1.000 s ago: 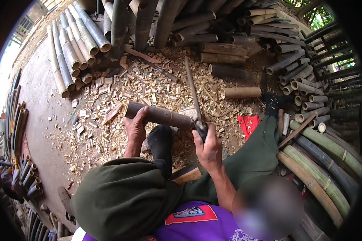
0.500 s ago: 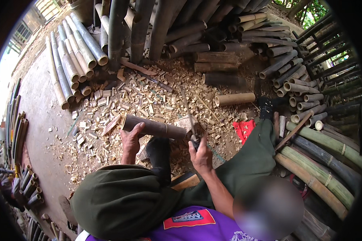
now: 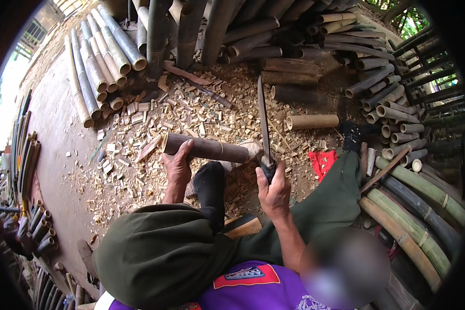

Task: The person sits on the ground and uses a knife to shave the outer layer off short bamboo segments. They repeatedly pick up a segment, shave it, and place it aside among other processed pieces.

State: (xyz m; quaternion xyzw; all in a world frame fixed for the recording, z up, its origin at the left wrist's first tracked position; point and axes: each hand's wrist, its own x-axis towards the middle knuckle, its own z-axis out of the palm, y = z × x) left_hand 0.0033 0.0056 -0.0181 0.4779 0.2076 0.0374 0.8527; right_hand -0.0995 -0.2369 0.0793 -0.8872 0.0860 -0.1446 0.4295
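Observation:
A dark brown bamboo section (image 3: 206, 148) lies sideways in front of me, with its open end to the left. My left hand (image 3: 179, 165) grips it near that end, thumb on top. Its right end rests at a pale wooden block (image 3: 252, 151) among the chips. In my right hand (image 3: 274, 188) I hold a machete (image 3: 264, 116) by its dark handle. The long blade points up and away, just right of the bamboo's end and apart from it.
Wood chips (image 3: 134, 160) litter the ground. Cut bamboo poles (image 3: 111, 49) lie at the far left, with stacks of bamboo tubes (image 3: 392, 111) at the right. Another long blade (image 3: 212, 95) lies beyond my work. A red cloth (image 3: 322, 164) is beside my right leg, and a short tube (image 3: 313, 122) lies near it.
My right hand has swung the machete's blade more upright and away from the bamboo's end. The bamboo still sits in my left hand. The whole view has shifted slightly.

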